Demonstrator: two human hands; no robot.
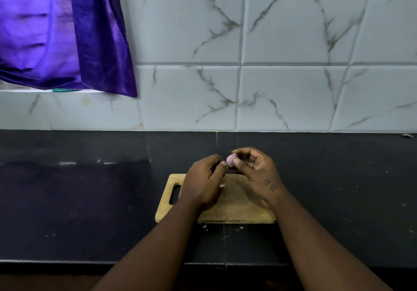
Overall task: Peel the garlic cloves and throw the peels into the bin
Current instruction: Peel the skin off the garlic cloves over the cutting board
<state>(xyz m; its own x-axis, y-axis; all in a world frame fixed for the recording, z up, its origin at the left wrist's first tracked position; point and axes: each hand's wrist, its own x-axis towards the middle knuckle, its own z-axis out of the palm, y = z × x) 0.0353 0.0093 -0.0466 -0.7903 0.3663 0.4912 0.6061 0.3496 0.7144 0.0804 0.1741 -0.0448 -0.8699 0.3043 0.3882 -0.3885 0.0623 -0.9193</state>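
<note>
My right hand (255,168) pinches a mostly unpeeled garlic clove (230,160), my left hand (204,177) closing its grip on the skin above the chopping board (237,205): peeling looks barely begun, binning untouched.

The garlic clove (230,161) is pale pinkish-lilac with a brownish tip. The cutting board (237,210) is light tan wood with darker, scuffed patches. The surface (90,200) is glossy black, flecked with small pale bits. The wall tiles (293,31) are whitish-grey with grey marble veining. The curtain (67,31) is shiny violet-purple, with a teal strip (64,90) below its hem.
</note>
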